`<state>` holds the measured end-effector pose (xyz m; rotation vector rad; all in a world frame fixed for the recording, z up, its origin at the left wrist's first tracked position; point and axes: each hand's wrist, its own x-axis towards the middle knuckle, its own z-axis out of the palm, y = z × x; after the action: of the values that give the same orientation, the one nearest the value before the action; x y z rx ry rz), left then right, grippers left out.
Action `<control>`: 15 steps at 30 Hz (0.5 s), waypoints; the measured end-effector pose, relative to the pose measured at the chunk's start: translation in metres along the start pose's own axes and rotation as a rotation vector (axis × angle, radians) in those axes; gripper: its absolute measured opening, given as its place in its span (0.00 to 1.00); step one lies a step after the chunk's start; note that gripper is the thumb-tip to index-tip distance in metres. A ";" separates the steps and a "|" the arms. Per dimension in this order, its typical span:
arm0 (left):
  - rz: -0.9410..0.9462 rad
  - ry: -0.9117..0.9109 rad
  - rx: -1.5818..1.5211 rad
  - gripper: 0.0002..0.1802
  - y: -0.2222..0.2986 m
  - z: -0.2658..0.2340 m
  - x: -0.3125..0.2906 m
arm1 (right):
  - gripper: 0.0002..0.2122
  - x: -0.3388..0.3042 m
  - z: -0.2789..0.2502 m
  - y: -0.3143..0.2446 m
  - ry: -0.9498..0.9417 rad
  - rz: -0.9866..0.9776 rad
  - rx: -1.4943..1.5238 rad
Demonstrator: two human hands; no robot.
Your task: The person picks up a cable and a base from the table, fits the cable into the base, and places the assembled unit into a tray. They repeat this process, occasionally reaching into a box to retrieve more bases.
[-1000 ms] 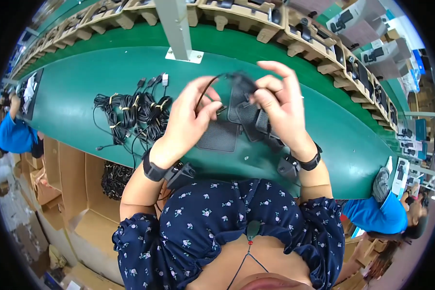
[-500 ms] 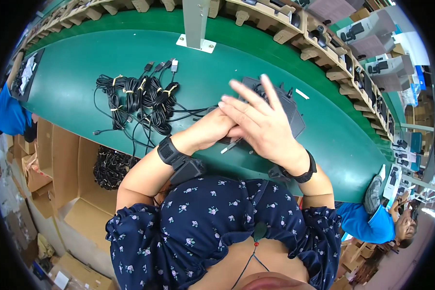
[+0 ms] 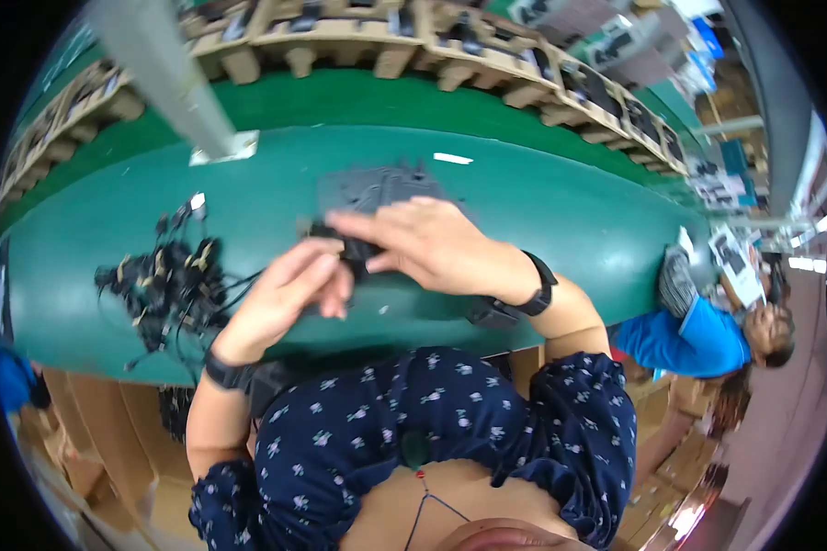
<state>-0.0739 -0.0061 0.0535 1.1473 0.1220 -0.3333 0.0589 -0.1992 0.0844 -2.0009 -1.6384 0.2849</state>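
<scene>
Both hands meet over the bench, smeared by motion. A black cable bundle [image 3: 356,244] shows between them, partly hidden by fingers. My left hand [image 3: 289,286] is closed on its near left side, thumb and fingertips bent together, with a small pale band or strip at the fingertips. From the right my right hand [image 3: 436,246] reaches across the bundle, index finger stretched toward the left hand and thumb below; blur hides whether it grips. Just beyond lies a dark grey pad with upright pegs [image 3: 386,186]. To the left lie several tied black cables [image 3: 165,280] with connectors at their ends.
A grey post [image 3: 170,83] stands on the green bench [image 3: 560,239] at far left. Cardboard trays [image 3: 395,60] holding black parts line the far side. Below the left edge is an open cardboard box [image 3: 110,432]. A co-worker in blue [image 3: 685,340] sits at right.
My view has shifted, so the bench things sit further left. My hands were crossed, the right one spread over the left; now they are side by side around the black cable bundle.
</scene>
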 end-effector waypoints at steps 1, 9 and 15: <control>0.085 0.116 0.113 0.13 0.008 0.003 -0.001 | 0.29 -0.001 -0.005 0.015 0.158 0.038 0.074; 0.399 1.017 1.230 0.18 0.016 -0.062 -0.029 | 0.19 -0.065 -0.165 0.168 0.919 0.622 -0.370; 0.353 1.076 1.282 0.17 0.004 -0.088 -0.043 | 0.18 -0.111 -0.245 0.314 0.520 0.935 -0.631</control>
<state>-0.1067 0.0840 0.0318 2.4832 0.7047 0.6856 0.4145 -0.4084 0.1058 -2.8778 -0.3992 -0.4654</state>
